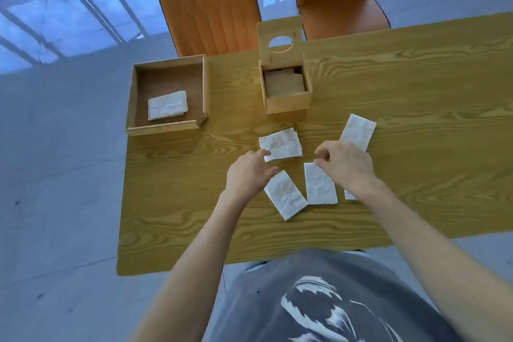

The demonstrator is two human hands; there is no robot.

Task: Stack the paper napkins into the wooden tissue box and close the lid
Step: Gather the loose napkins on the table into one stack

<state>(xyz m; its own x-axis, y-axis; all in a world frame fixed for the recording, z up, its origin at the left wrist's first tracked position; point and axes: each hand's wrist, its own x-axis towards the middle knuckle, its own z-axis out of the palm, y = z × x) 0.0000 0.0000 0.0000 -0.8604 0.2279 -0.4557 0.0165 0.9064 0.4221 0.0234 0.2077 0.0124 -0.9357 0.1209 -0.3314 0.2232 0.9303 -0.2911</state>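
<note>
**Napkins mostly still out, lid still up**

The wooden tissue box (286, 91) stands open on the bench (388, 175), its lid (279, 43) tilted upright; something pale seems to lie inside, though I cannot tell what. Four napkins lie loose near the hands, a fifth peeks from under the right wrist, and one more sits in the tray (166, 130). The left hand (247, 172) touches the nearest napkin (281, 147) with loosely spread fingers; the right hand (344, 164) hovers half-curled, pinching nothing. Most stacking, and the closing, remains.

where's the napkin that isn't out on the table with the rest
In the head view it lies flat inside the open wooden tray at the table's far left, to the left of the tissue box: the tray napkin.
</note>
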